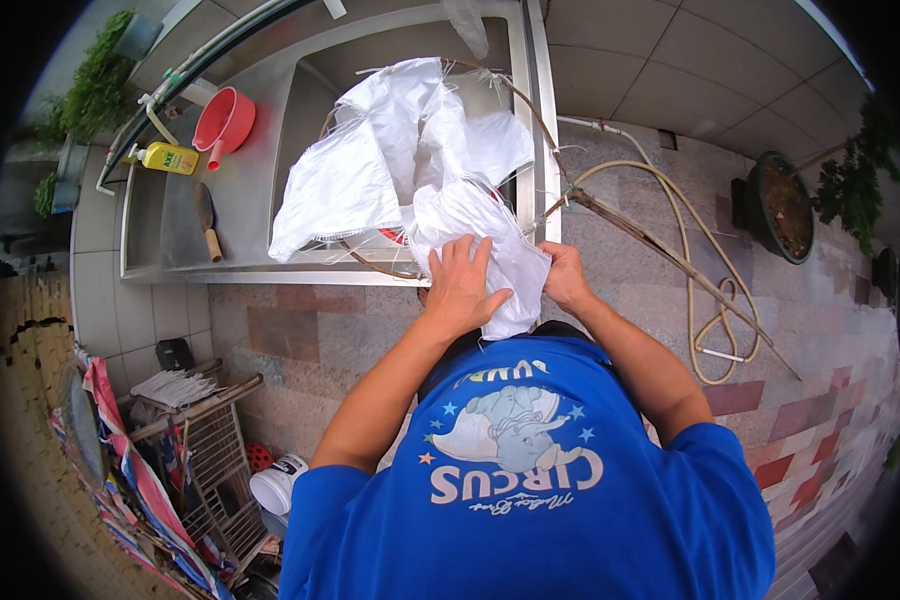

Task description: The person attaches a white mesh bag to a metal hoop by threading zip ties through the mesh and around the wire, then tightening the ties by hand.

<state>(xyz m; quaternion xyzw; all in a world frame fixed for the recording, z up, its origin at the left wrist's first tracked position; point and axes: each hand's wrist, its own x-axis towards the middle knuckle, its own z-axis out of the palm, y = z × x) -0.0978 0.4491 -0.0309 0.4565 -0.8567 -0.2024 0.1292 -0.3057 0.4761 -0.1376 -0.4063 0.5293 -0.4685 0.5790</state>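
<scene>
A white woven sack [354, 184] with frayed edges lies spread over the sink, and one end hangs over the front rim toward my body. My left hand [460, 284] rests on this near end with its fingers spread. My right hand [566, 276] is closed on the sack's right edge, thumb and fingers pinching the cloth. Around the sack curves a thin brown hoop [523, 100], partly hidden under it. The hoop joins a long wooden pole [660, 245] that slants down to the right, past my right forearm. Something red and white shows under the cloth.
The steel sink [285, 274] has a drainboard at left, holding a red dipper [224, 122], a yellow bottle [166, 158] and a wooden-handled knife [208, 222]. A beige hose [692, 290] coils on the tiled floor near a potted plant [780, 208]. A metal rack [215, 470] and white bucket [278, 484] stand lower left.
</scene>
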